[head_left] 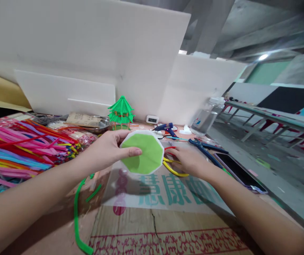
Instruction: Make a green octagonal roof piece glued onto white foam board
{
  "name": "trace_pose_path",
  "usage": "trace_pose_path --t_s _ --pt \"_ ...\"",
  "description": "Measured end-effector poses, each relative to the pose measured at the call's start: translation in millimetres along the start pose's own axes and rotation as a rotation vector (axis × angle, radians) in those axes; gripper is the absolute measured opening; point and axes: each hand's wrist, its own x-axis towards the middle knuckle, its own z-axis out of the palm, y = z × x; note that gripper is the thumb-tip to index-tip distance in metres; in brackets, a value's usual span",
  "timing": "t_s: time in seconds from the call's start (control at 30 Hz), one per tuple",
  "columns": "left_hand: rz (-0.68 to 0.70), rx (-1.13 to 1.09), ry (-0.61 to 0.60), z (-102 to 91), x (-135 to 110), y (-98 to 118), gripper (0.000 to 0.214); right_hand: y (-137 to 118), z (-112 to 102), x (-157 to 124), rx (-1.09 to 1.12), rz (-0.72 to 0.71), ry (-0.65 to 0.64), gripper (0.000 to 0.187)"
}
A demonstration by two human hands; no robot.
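Green panel [149,156]: above the printed sheet [167,193], pinched by your left hand [112,146], thumb on its face. Right hand [190,161] at red-and-yellow handles [176,173]; can't tell if gripping. Keep just 1 thumb there, flat.

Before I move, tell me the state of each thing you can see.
Green panel, held up, face showing
Left hand, closed on the green panel
Red-and-yellow handles, parted
Right hand, at those handles, grip partly hidden
Phone, face up, screen dark
Clock, display showing digits
Glue gun, set down
Bottle, capped
Green pagoda model, standing
Long green strip, bent, loose
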Motion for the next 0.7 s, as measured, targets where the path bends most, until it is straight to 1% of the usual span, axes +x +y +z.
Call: trace_pose_path --t_s 0.13,0.2,0.23,0.33,0.37,0.4,0.47,0.53,0.63,0.7 --pt "-0.012 -0.057 0.046 -4.8 0.9 4.2 0.028 -3.5 13.5 4.8 0.166 0.001 0.015 0.059" --pt "-0.003 -0.056 0.05 -7.2 1.6 4.1 0.03 -8.6 17.1 6.7 0.23 0.013 0.061 0.056" --pt "0.012 -0.044 0.037 -8.1 1.7 3.6 0.031 -12.6 16.7 6.9 0.32 0.017 0.106 0.052" --pt "0.089 0.043 -0.053 -8.0 0.4 1.9 0.033 -31.2 5.9 2.3 0.748 -0.013 0.23 0.04" --pt "0.109 0.093 -0.084 -6.7 -0.6 1.5 0.034 -39.3 0.1 -1.2 0.898 -0.049 0.242 0.041" --pt "0.124 0.15 -0.107 -4.9 -1.8 1.3 0.035 -47.9 -6.2 -5.3 0.998 -0.09 0.234 0.043" --pt "0.143 0.258 -0.141 -0.2 -4.2 1.4 0.033 -64.8 -17.2 -14.1 1.144 -0.164 0.224 0.047" --pt "0.146 0.309 -0.171 4.8 -5.9 1.7 0.029 -78.8 -22.8 -21.3 1.216 -0.155 0.242 0.045" --pt "0.118 0.25 -0.221 10.8 -5.9 0.5 0.028 -90.8 -20.0 -25.9 1.246 -0.087 0.27 0.04" --pt "0.086 0.165 -0.183 14.5 -4.4 -2.1 0.032 -93.4 -15.7 -25.6 1.233 -0.041 0.315 0.038"
